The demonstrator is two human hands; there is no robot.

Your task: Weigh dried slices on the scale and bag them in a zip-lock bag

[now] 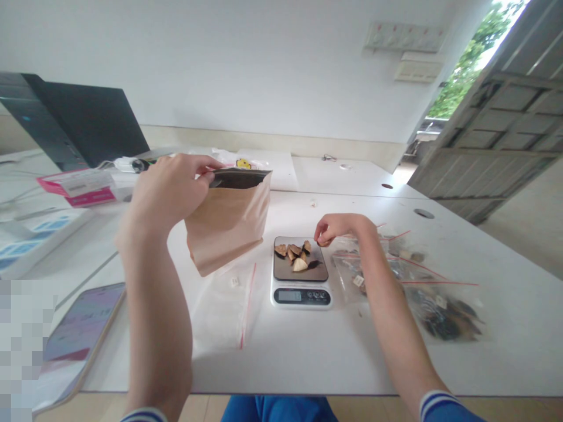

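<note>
My left hand (182,184) grips the top edge of a brown paper bag (229,223), whose mouth gapes and shows a dark inside. The bag is tilted and held over the table, left of a white kitchen scale (278,298). Several brown and pale dried pieces (294,252) lie on the scale's dark plate. Just off the plate's upper right corner, my right hand (341,227) pinches a small brown dried piece (324,242). Below the paper bag, a clear zip bag (224,310) with a small white label lies flat.
Several filled zip bags (451,313) lie right of the scale, partly under my right forearm. A phone (83,340) and a blue-and-white box (39,237) are at the left. Behind stand a pink box (83,186) and a black computer case (92,123).
</note>
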